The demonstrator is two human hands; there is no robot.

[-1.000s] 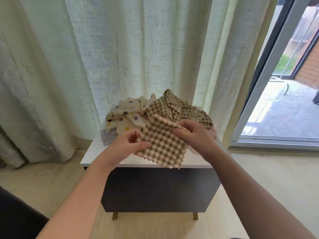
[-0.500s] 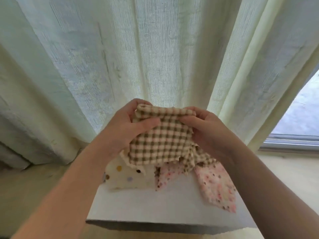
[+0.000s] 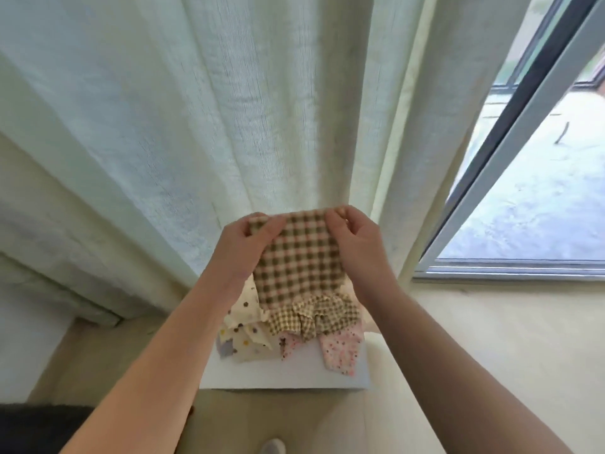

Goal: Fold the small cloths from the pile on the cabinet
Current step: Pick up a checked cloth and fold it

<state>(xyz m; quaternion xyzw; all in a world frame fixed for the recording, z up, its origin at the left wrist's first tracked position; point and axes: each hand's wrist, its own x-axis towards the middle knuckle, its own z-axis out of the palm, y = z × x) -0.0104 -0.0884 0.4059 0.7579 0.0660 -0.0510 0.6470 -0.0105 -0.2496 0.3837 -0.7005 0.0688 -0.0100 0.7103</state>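
- Spreading flatter and wider than half a second ago, with the checked cloth [image 3: 298,260] hanging as a smooth sheet and more of the worktop [image 3: 288,375] coming into view below it.
- Pinching the cloth's top left corner in the left grip [image 3: 248,244], thumb lying across the front and fingers curling behind.
- Pinching the top right corner in the right grip [image 3: 357,244], fingers curling onto the upper edge.
- Holding the cloth up in the air between both grips, in front of the curtain [image 3: 229,109] and above the pile [image 3: 294,326].
- Hanging down to the top of the pile with the lower edge; touching it or not, impossible telling.
- Lying on the worktop in that pile: a small-check cloth [image 3: 314,314] crumpling on top, a dotted cloth [image 3: 245,309] spilling to the left, and a pink cloth [image 3: 340,350] reaching towards the front right corner.
- Draping in long folds behind everything, the curtain reaching down to the floor [image 3: 491,339] on the left.
- Standing to the right of the curtain, a window frame [image 3: 510,152] with bright paved ground showing beyond the glass.
- Showing dark at the lower left edge, a shape [image 3: 39,427] too cropped for naming.
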